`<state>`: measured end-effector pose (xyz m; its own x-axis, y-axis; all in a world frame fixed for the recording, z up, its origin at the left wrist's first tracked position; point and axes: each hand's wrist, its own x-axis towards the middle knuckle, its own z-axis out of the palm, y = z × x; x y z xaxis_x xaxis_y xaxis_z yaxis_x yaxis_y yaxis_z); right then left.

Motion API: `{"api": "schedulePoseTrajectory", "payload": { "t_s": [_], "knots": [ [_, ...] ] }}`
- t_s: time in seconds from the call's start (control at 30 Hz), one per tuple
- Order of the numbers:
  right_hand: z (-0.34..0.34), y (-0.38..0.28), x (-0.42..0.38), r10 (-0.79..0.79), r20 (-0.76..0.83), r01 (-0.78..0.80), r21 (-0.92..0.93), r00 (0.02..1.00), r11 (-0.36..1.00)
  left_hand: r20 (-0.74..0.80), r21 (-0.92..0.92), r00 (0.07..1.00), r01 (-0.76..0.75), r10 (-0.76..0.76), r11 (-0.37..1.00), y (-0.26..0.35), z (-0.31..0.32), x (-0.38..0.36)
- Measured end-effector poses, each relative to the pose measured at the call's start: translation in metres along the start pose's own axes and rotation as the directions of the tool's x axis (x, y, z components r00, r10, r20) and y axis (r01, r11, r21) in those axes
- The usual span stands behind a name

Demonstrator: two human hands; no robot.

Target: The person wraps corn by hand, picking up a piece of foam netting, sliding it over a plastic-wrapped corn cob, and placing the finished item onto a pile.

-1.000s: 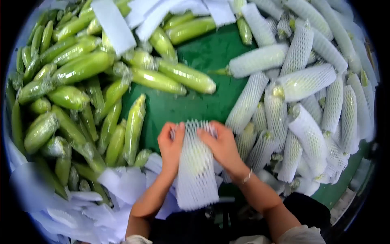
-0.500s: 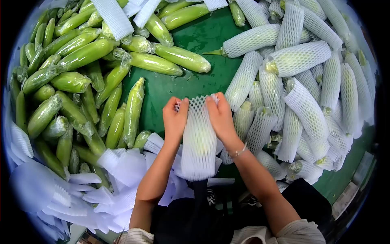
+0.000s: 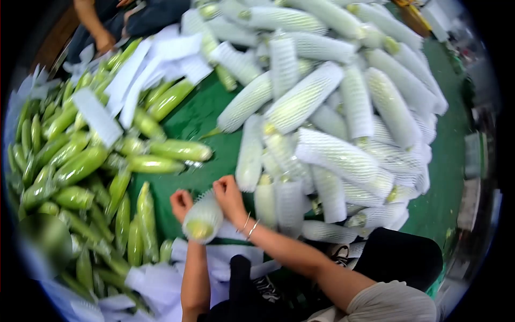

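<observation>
I'm seeing my left hand (image 3: 181, 203) and right hand (image 3: 229, 197) both closing around 1 netted corn cob (image 3: 202, 219), holding it above the green table (image 3: 214, 134) between the 2 piles.

The left hand (image 3: 181, 202) and right hand (image 3: 229, 196) grip one green corn cob in a white foam net sleeve (image 3: 202, 219) from either side, its near end open toward the camera. Left of the hands lies a pile of bare green corn cobs (image 3: 80, 166) on the green bench (image 3: 204, 121). To the right and beyond lies a pile of sleeved cobs (image 3: 332, 107). Flat white foam sleeves (image 3: 161, 279) lie below the left forearm. Another person's hand (image 3: 104, 40) shows at top left.
</observation>
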<state>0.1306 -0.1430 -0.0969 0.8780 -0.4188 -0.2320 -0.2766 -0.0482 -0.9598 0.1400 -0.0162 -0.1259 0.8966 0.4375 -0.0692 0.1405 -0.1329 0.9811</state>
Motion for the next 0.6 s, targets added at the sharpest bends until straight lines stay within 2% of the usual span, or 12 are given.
{"api": "schedulePoseTrajectory", "payload": {
  "t_s": [0.07, 0.13, 0.17, 0.23, 0.27, 0.3, 0.33, 0.4, 0.47, 0.5, 0.53, 0.6],
  "knots": [
    [-0.017, -0.047, -0.014, 0.058, -0.079, -0.046, 0.137, 0.995, 0.989, -0.004, -0.106, 0.997, 0.083, -0.083, 0.991, 0.009, 0.014, 0.003],
    [-0.042, -0.096, -0.022, -0.212, -0.135, 0.237, 0.21, 0.968, 0.948, 0.165, -0.315, 0.96, 0.27, -0.227, 0.91, 0.057, 0.049, -0.002],
    [-0.061, -0.123, -0.022, -0.417, -0.147, 0.426, 0.036, 0.897, 0.904, 0.163, -0.326, 0.961, 0.265, -0.222, 0.907, 0.077, 0.064, -0.009],
    [-0.111, -0.179, -0.012, -0.746, 0.151, 0.756, -0.241, 0.649, 0.609, 0.583, -0.556, 0.812, 0.411, -0.013, 0.722, 0.108, 0.097, -0.03],
    [-0.128, -0.199, -0.01, -0.751, 0.159, 0.763, -0.24, 0.641, 0.6, 0.68, -0.551, 0.733, 0.493, 0.019, 0.673, 0.124, 0.111, -0.041],
    [-0.142, -0.215, -0.008, -0.726, 0.434, 0.844, -0.325, 0.533, 0.426, 0.751, -0.518, 0.659, 0.558, 0.033, 0.648, 0.134, 0.122, -0.055],
    [-0.158, -0.227, -0.004, -0.609, 0.679, 0.911, -0.345, 0.409, 0.227, 0.823, -0.475, 0.564, 0.617, 0.069, 0.628, 0.14, 0.132, -0.068],
    [-0.197, -0.25, 0.017, -0.344, 0.855, 0.922, -0.364, 0.388, 0.135, 0.932, -0.339, 0.342, 0.712, 0.117, 0.615, 0.142, 0.163, -0.094],
    [-0.228, -0.26, 0.034, -0.306, 0.799, 0.854, -0.501, 0.518, 0.139, 0.965, -0.257, 0.15, 0.713, 0.216, 0.653, 0.146, 0.193, -0.122],
    [-0.241, -0.275, 0.036, -0.356, 0.677, 0.755, -0.637, 0.644, 0.155, 0.964, -0.235, 0.077, 0.691, 0.254, 0.683, 0.149, 0.213, -0.126],
    [-0.256, -0.277, 0.04, -0.517, 0.491, 0.639, -0.754, 0.701, 0.15, 0.75, -0.594, 0.222, -0.186, 0.623, 0.783, 0.22, 0.22, -0.11],
    [-0.292, -0.279, 0.071, -0.64, 0.029, 0.309, -0.892, 0.768, 0.33, 0.904, -0.424, 0.183, 0.251, 0.387, 0.87, 0.256, 0.208, -0.081]
  ]
}}
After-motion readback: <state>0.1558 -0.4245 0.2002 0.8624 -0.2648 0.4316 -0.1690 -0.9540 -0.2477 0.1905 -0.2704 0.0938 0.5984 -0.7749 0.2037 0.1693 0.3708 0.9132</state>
